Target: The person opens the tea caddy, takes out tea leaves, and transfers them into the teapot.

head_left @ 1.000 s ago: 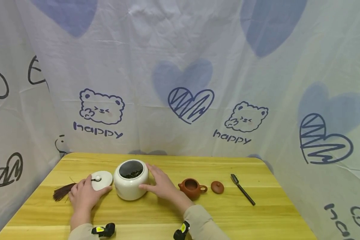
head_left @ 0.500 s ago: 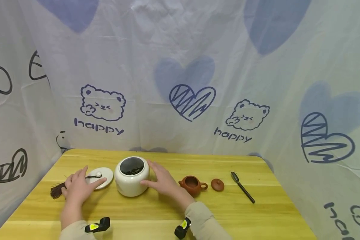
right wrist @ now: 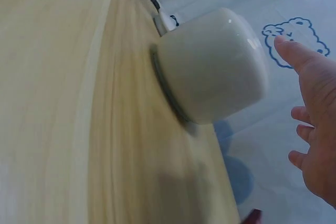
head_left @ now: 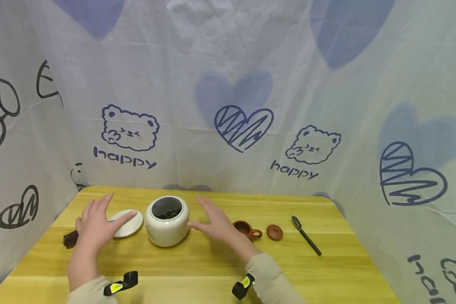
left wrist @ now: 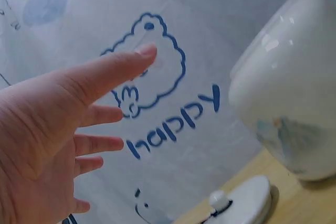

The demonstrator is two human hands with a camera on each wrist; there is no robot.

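One wide-spread left hand (head_left: pixel 96 228) is near the round white ceramic lid (head_left: pixel 131 226); the right hand (head_left: pixel 218 224), also wide, is right of the round white ceramic jar (head_left: pixel 167 230) on the yellow wooden counter (head_left: pixel 190 270).

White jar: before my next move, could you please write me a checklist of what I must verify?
1. Jar upright on the table: ok.
2. Jar uncovered: ok; the white lid lies beside it.
3. Right hand clear of the jar: ok; the right wrist view shows a gap.
4. Left hand clear of the tassel: cannot tell; they overlap in the head view.
5. Teapot fully visible: not ok; the right arm partly covers it.
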